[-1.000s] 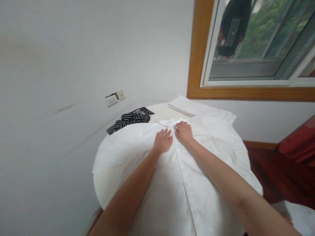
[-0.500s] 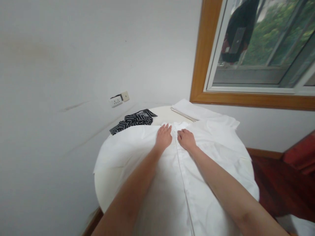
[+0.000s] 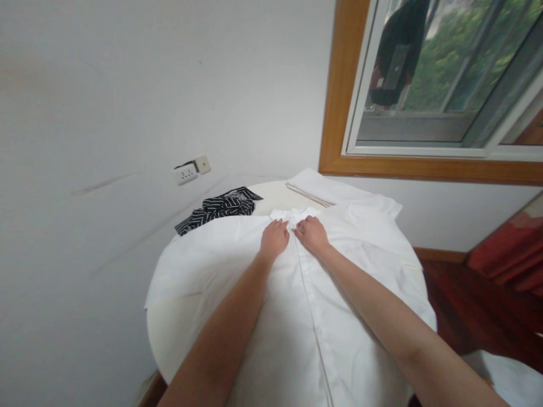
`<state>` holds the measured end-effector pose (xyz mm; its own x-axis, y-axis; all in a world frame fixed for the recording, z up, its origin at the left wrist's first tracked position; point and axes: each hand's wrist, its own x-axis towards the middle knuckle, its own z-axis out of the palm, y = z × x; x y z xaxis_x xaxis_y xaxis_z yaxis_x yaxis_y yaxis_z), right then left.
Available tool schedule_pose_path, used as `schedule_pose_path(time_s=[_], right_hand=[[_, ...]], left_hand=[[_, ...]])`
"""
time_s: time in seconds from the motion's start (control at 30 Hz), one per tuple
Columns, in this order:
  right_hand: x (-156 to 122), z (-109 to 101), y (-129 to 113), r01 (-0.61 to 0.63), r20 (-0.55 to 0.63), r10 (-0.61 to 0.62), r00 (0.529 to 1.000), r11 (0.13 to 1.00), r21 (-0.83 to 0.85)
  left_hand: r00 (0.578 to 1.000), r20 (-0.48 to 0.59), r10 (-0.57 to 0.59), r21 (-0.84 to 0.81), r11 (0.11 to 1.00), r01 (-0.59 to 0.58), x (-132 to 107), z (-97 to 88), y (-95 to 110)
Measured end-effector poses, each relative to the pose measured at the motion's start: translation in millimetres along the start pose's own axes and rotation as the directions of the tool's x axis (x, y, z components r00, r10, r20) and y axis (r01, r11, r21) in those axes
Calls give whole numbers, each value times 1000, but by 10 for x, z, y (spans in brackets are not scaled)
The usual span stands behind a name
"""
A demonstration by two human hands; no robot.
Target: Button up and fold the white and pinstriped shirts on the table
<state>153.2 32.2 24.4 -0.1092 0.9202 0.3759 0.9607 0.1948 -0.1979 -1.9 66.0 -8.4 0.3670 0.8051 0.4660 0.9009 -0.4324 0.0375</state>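
A white button-up shirt [image 3: 339, 294] lies spread front up over a round white table [image 3: 169, 333]. Both my arms reach across it to the collar end at the far side. My left hand [image 3: 274, 240] rests on the cloth just left of the button placket, fingers curled and pinching the fabric near the collar. My right hand [image 3: 311, 233] sits just right of the placket, its fingers curled onto the same collar edge. The two hands almost touch.
A black-and-white striped garment [image 3: 218, 208] lies at the table's far left. Folded white cloth [image 3: 318, 187] sits at the far edge under a wood-framed window [image 3: 335, 96]. A wall socket [image 3: 186, 172] is on the white wall. Dark wooden floor [image 3: 466, 305] and red fabric [image 3: 509, 254] lie right.
My hands, lying flatter and slightly apart half a second ago, have drawn together at the collar with fingers curled on the cloth. The view has shifted a little.
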Motion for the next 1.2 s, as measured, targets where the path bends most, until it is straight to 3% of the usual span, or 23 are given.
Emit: schedule_pose_path(time_s=[0.2,0.33,0.6,0.8,1.0,1.2], right_hand=[[158,17,-145,-117,74,118,990,993,-17],[196,33,-195,-132,94,134,986,991,-28],[141,100,-107,-126,56,123,991,991,53],[95,144,-34,-164,33,161,986,972,167],[146,156,30,-122,80,104,991,956,268],[184,139,176,11,169,-88,982,913,408]], left_hand=[[999,10,-39,-25,999,39,7,3,-2],[998,28,-61,-42,997,62,8,-26,26],[990,74,-117,-20,993,119,88,-163,219],[983,-1,-184,-19,983,184,98,-189,273],[987,4,-163,-7,987,163,117,-190,191],[987,10,-161,-104,981,162,141,-138,142]])
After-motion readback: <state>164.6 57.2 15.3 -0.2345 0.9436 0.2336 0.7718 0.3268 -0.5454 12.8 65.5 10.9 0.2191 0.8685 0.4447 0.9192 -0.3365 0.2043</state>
